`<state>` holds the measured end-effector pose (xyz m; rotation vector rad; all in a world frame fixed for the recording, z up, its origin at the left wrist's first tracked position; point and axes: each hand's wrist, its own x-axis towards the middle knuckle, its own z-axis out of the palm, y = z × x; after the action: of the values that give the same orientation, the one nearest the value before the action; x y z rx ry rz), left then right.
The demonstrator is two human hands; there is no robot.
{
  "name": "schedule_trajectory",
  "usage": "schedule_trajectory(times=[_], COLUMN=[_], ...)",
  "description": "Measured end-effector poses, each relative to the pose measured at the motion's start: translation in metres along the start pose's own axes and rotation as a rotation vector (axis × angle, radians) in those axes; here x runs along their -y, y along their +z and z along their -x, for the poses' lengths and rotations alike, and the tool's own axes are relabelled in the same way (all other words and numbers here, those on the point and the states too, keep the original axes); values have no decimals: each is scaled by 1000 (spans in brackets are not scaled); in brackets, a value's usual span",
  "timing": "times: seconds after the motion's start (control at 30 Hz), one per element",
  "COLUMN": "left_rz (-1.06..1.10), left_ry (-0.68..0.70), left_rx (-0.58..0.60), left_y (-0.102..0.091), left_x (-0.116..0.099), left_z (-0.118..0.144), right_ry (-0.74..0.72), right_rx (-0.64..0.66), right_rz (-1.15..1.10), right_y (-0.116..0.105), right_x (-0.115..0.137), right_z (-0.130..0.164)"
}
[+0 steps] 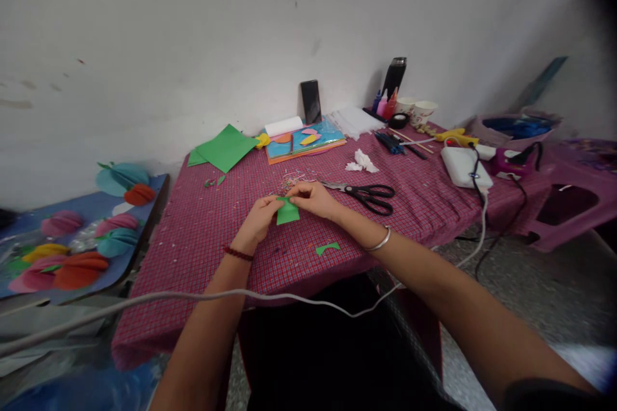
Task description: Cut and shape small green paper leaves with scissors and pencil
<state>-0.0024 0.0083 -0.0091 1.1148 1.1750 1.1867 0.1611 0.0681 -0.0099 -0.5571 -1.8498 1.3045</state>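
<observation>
A: In the head view, what do the hands have?

B: Both are on one small green paper piece [288, 212], held just above the checked tablecloth [202, 231] near the table's front edge. The left hand [260, 218] pinches its left side with the fingers closed on it; the right hand [313, 198] grips the top right corner the same way

A: So which step is this?

B: I'd judge it a folding or shaping step. The piece is already cut, and the black-handled scissors [369, 194] lie apart, just right of the right hand, untouched

A: Anything else green close by?

B: A curved green offcut [328, 248] lies on the cloth nearer the person, and a larger green sheet [225, 148] sits at the back left, well apart. Paper shreds [294, 178] are scattered just behind the hands

A: What would the next move ask for?

B: Probably a firm crease, so both pinches must hold the edges aligned while pressing down. Thin paper slips easily. If glue follows, the yellow glue gun [453, 137] is well off to the right, near the white adapter [465, 166]
</observation>
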Motion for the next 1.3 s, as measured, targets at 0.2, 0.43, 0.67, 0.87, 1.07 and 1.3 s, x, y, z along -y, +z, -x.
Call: schedule_trajectory(times=[0.2,0.43,0.67,0.87,1.07,1.3], left_rz=[32,14,-28,-45,-57,-67], left_ry=[5,18,19,12,23,1], left_rx=[-15,16,3,-16,-29,-5], left_y=[3,3,-1,-1,0,1], left_x=[-6,-6,-1,-2,-5,-7], left_z=[2,3,0,2,2,4], right_ry=[41,109,120,123,154,179], right_rx=[19,46,-30,-64,44,95], right_rz=[-39,-93,-117,-149,-247,-330], right_y=[-2,-1,-1,-2,1,2], right_x=[1,-1,0,-1,2,1], right_z=[-1,-1,-1,-2,0,0])
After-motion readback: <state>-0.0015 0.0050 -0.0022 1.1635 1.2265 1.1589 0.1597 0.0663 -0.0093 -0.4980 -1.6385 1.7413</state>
